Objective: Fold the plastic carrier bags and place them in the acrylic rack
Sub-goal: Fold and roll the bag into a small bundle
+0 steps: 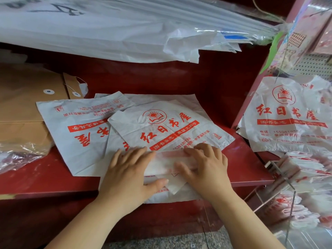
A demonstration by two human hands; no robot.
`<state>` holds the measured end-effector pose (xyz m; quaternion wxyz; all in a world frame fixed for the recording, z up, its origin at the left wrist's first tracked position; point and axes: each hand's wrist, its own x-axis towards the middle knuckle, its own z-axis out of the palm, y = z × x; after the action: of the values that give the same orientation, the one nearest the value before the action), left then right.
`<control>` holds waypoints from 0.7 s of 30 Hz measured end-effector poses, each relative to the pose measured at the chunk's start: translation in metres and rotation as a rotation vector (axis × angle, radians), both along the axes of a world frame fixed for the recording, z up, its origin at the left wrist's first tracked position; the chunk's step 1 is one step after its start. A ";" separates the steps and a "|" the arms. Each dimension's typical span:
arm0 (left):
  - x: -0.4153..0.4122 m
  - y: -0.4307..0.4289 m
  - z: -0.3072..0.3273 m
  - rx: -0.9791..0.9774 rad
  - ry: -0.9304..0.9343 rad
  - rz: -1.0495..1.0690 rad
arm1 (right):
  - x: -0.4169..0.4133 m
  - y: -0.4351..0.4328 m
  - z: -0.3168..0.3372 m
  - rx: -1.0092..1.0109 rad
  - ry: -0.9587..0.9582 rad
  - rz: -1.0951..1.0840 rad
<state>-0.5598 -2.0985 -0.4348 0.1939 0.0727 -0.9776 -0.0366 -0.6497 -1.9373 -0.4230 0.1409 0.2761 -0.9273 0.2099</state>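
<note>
Head view: both hands lie flat, fingers straight and slightly spread. They press on a folded strip [164, 163] of the top carrier bag [170, 128], which is white with red print. The left hand [128, 170] covers the strip's left end, its thumb reaching along the near edge. The right hand [205, 164] covers the right end. Neither hand grips anything.

The bag lies on a red shelf [46, 180]. Its near edge hangs a little over the shelf's front lip, and its far right corner stops short of the shelf's right end. A second bag [71, 128] lies under it, jutting out to the left and overlapping brown envelopes [23, 105]. A clear plastic packet [19, 153] sits at the left front.

Bare shelf shows left of the left wrist and in a strip right of the right hand. A stack of white sheets [107, 29] overhangs from above.

The acrylic rack [294, 193] stands lower right, just past the shelf's end, with folded bags [305, 169] in it. More bags [287, 114] hang above it.
</note>
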 end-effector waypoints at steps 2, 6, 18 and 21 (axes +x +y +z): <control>0.001 -0.001 0.002 0.045 0.005 -0.018 | 0.002 0.002 0.003 0.132 -0.037 0.077; 0.004 -0.003 0.009 0.089 0.123 -0.075 | 0.000 0.011 0.007 0.141 -0.118 0.192; 0.014 0.003 0.022 0.436 0.220 -0.181 | 0.003 0.021 0.021 -0.554 -0.234 0.251; 0.014 0.031 0.034 0.865 0.250 -0.080 | 0.006 0.034 0.035 -0.876 -0.563 0.288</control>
<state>-0.5454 -2.0676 -0.4008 0.2606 0.1040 -0.8435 -0.4579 -0.6436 -1.9033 -0.3880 -0.0414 0.2487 -0.7077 0.6600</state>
